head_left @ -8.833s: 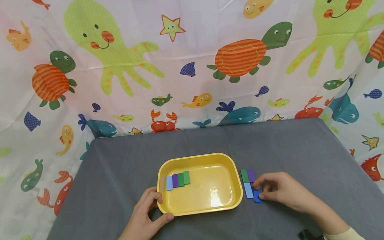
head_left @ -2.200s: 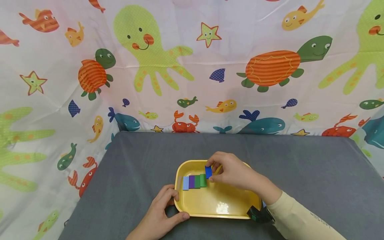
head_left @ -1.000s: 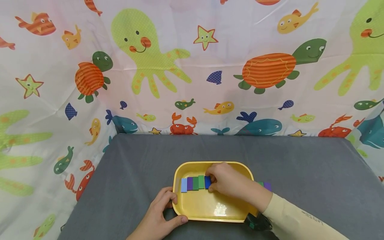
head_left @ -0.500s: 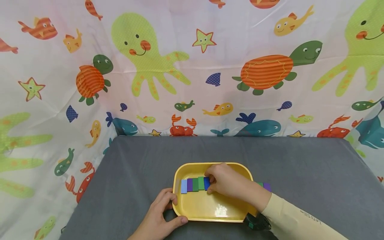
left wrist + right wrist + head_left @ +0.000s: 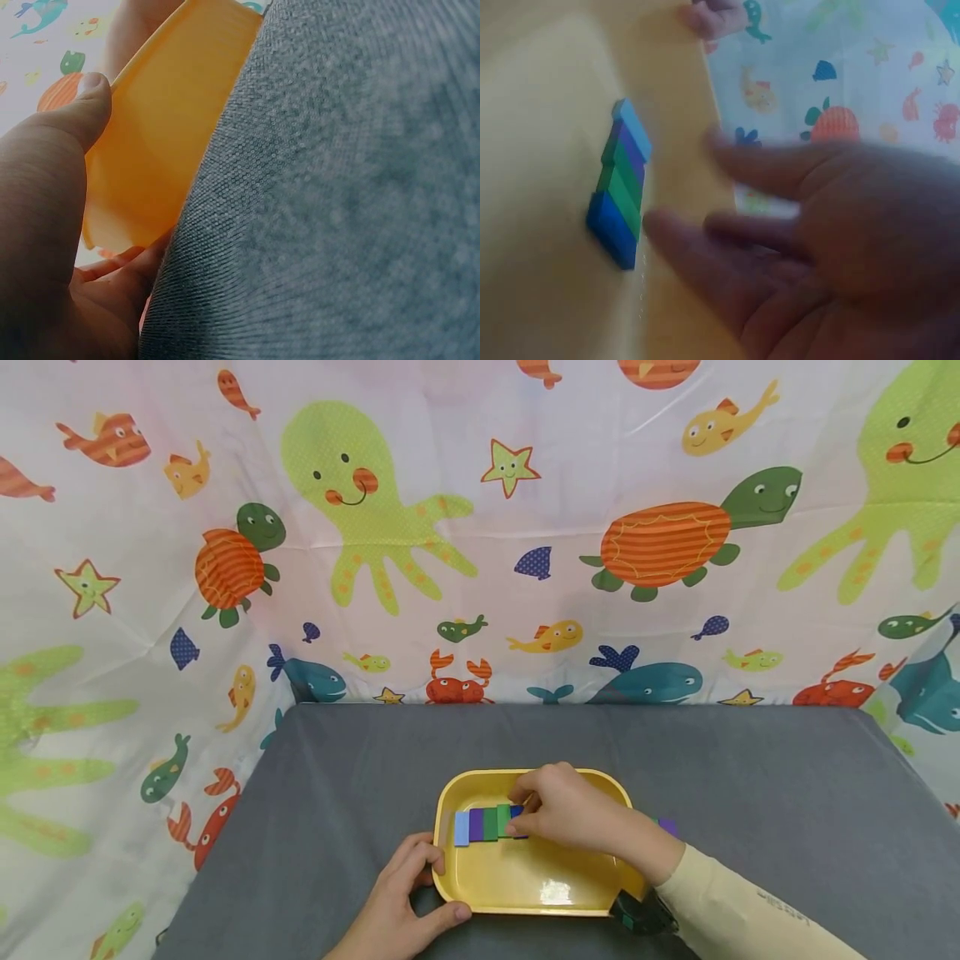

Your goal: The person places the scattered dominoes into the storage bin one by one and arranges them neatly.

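A yellow tray [image 5: 510,889] lies on the grey surface, gripped at its left end by my left hand [image 5: 401,893], thumb at the near rim and fingers round the left side. Inside it is a row of small flat tiles: light blue [image 5: 462,829], purple [image 5: 477,825], dark green [image 5: 490,824], light green [image 5: 503,820] and dark blue [image 5: 613,229]. My right hand [image 5: 573,810] is over the row's right end, partly hiding the dark blue tile in the head view. In the right wrist view its blurred fingers are parted, away from the tiles, with nothing between them.
Beyond the tray's right end, a purple tile [image 5: 667,827] shows past the right forearm, with a bit of green beside it. A black device [image 5: 642,912] is on the right wrist above the tray's near right corner. A sea-animal curtain [image 5: 525,527] hangs behind the grey table [image 5: 360,760].
My right hand has brought the dark blue tile from beside the tray to the right end of the row and let it go. The left hand keeps its grip on the tray.
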`<state>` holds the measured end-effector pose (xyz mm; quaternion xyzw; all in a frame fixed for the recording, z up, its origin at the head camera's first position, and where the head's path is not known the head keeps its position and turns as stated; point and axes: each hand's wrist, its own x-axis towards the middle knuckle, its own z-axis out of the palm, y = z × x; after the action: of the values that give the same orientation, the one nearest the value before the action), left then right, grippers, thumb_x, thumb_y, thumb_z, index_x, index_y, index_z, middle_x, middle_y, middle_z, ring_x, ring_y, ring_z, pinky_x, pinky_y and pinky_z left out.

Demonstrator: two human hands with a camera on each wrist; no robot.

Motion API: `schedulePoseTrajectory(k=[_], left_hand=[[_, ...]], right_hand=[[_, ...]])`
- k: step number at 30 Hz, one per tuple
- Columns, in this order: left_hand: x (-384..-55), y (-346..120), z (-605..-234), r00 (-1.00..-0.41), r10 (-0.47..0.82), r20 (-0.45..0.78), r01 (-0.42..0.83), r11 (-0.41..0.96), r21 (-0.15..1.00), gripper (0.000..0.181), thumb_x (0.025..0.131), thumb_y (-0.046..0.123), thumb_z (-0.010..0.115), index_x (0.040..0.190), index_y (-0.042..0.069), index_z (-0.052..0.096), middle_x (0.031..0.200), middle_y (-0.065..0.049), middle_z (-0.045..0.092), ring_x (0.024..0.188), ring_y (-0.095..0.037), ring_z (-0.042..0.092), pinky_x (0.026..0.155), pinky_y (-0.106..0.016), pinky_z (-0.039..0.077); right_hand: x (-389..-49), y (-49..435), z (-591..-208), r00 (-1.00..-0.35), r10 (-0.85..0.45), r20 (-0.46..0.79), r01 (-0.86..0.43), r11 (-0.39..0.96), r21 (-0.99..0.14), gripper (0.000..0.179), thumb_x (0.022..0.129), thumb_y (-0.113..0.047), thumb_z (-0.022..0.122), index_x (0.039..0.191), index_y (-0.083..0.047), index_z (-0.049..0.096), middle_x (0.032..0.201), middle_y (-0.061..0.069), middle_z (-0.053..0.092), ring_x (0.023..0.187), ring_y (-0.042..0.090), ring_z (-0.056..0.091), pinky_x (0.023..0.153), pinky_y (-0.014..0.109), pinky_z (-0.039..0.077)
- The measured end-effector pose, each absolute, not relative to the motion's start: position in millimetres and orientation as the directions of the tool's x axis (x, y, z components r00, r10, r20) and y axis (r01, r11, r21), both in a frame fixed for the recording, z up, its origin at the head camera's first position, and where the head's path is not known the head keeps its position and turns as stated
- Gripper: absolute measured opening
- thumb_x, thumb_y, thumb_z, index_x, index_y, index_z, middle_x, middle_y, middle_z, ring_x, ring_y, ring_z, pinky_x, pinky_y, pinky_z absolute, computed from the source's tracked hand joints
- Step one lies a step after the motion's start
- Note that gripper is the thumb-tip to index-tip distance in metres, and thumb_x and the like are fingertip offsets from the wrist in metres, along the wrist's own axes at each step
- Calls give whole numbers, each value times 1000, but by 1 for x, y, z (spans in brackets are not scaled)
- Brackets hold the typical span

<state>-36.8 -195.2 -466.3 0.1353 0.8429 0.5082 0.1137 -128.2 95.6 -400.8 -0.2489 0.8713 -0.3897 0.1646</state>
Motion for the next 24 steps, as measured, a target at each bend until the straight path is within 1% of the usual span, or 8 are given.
schedulePoseTrajectory(k=[3, 6, 13, 18, 24], left_hand=[[-37, -195, -467, -940, 338, -53, 111, 448, 887, 37, 95, 36, 88, 111, 29, 55, 138, 2, 54, 122, -22, 56, 94, -31, 56], [-37, -194, -467, -941, 334, -52, 112, 455, 884, 36, 95, 35, 89, 111, 30, 56, 138, 2, 54, 122, -22, 56, 94, -30, 56], [-37, -192, -466, -946, 318, -59, 99, 459, 883, 38, 94, 34, 90, 110, 26, 56, 136, 1, 55, 120, -21, 55, 93, -29, 54], [-37, -192, -466, -946, 316, -65, 93, 459, 883, 38, 94, 35, 90, 111, 25, 57, 136, 1, 55, 120, -21, 55, 93, -29, 54], [-37, -191, -462, -943, 316, -103, 60, 466, 883, 38, 95, 39, 88, 112, 23, 57, 139, 0, 54, 122, -24, 55, 95, -28, 55]], right_hand=[[-126, 97, -395, -810, -580, -87, -298, 536, -790, 40, 94, -35, 90, 117, -4, 81, 98, -7, 78, 87, 10, 72, 76, 30, 63], [-123, 98, -388, -805, -588, -73, -298, 508, -808, 41, 96, -40, 88, 119, -7, 80, 101, -9, 77, 90, 10, 71, 76, 28, 62], [-114, 105, -373, -813, -582, 8, -350, 479, -805, 34, 99, -42, 84, 121, -17, 80, 110, -11, 74, 93, 11, 69, 76, 30, 61], [-107, 112, -365, -822, -569, 27, -348, 464, -814, 32, 100, -41, 83, 121, -18, 80, 110, -10, 74, 94, 13, 67, 78, 30, 60], [-100, 125, -360, -848, -529, 35, -324, 466, -823, 28, 100, -39, 83, 121, -20, 81, 105, -11, 73, 92, 15, 67, 75, 30, 59]])
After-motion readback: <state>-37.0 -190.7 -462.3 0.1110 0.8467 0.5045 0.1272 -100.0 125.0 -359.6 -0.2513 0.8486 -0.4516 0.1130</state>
